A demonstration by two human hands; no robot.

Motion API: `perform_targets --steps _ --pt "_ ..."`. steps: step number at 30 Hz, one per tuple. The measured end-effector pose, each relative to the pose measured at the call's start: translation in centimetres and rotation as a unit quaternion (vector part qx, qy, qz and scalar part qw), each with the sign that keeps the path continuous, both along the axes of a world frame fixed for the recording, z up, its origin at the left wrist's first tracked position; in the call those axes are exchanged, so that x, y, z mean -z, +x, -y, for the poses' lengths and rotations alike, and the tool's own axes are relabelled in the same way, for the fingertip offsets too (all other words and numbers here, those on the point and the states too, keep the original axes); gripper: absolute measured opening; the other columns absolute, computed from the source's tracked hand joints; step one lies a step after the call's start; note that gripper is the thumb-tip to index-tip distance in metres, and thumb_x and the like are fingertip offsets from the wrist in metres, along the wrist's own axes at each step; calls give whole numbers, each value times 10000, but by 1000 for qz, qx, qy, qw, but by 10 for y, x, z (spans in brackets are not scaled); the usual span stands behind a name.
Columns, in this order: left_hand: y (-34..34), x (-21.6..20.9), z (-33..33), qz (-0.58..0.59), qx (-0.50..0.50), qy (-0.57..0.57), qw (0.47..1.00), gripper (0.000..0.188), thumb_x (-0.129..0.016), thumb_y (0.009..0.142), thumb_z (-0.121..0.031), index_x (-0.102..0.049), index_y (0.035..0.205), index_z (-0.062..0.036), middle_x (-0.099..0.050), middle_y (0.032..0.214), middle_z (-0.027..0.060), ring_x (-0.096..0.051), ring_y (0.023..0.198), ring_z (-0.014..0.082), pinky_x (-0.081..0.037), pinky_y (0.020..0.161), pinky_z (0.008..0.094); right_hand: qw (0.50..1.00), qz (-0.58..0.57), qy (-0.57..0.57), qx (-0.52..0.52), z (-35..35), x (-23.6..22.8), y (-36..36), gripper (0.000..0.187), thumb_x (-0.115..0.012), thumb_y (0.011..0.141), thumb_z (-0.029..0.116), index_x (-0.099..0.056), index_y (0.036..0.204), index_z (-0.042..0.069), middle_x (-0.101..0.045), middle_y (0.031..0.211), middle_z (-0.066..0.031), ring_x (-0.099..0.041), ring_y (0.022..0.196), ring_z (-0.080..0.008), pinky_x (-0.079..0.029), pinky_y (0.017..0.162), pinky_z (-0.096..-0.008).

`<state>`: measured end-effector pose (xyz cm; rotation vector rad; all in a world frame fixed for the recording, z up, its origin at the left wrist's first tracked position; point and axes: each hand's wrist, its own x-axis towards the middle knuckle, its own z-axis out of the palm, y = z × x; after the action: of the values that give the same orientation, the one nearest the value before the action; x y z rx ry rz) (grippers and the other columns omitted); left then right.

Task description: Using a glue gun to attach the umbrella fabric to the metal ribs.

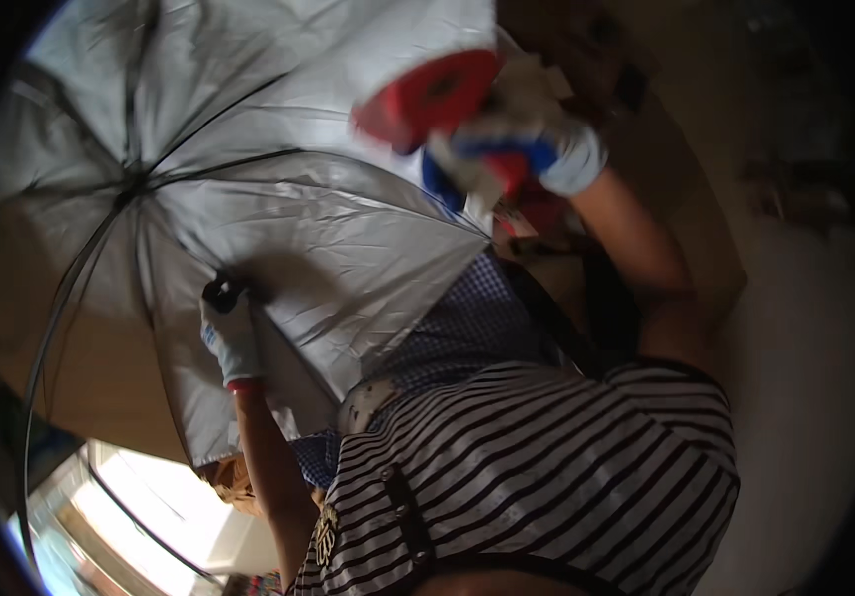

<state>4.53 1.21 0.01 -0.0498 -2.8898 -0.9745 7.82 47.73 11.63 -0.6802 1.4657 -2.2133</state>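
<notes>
1. My left hand [231, 343], in a white glove, is closed around the dark handle [221, 293] of the open umbrella with silvery lining and thin black ribs [278, 199]. My worry is that the grip sits only at the handle end while the canopy spreads wide up and to the left, so a small twist of my wrist could swing a rib tip into something off-frame.
2. My right hand [522, 149], in a white glove with blue and red patches, is curled around a red disc-shaped thing with a pale body [432, 94], held high just beside the canopy's edge. It is blurred, so I cannot tell what it is. If it presses on, it could snag or dent the thin fabric.
3. The umbrella fills the upper left of my view, fully spread, its lining creased and brightly lit, ribs meeting at a hub [131, 174].
4. A striped black-and-white shirt [546, 467] lies below it.
</notes>
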Motion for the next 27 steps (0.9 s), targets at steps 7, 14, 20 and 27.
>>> perform_targets --steps 7,14,20,27 --pt "13 2 -28 24 -40 -90 995 512 -744 756 -207 -562 1190 -7 -671 1081 163 -642 998 321 -493 851 393 901 157 -65 400 -180 36 69 390 -615 930 281 -581 1223 26 -671 1020 -89 -656 859 -214 -544 805 -347" --pt "3 -2 -25 58 -40 -98 993 482 -717 775 -174 -561 1199 -7 -665 1098 169 -641 1008 322 -489 860 401 670 379 544 334 -191 217 130 340 -651 881 326 -644 994 5 -671 847 -152 -661 798 -215 -515 694 -347" --pt "1 -2 -29 70 -59 -119 989 459 -686 782 -121 -560 1209 -9 -668 1102 161 -651 989 300 -490 864 384 525 231 735 361 -206 297 145 477 -566 901 339 -514 1214 -17 -634 1009 -217 -650 907 -279 -513 744 -417" --pt "-1 3 -28 64 -98 -134 984 391 -686 758 -100 -596 1130 -20 -683 1046 128 -656 948 260 -505 829 360 389 252 802 376 -223 378 121 525 -507 915 263 -395 1353 -6 -578 1188 -216 -610 1027 -351 -512 824 -460"
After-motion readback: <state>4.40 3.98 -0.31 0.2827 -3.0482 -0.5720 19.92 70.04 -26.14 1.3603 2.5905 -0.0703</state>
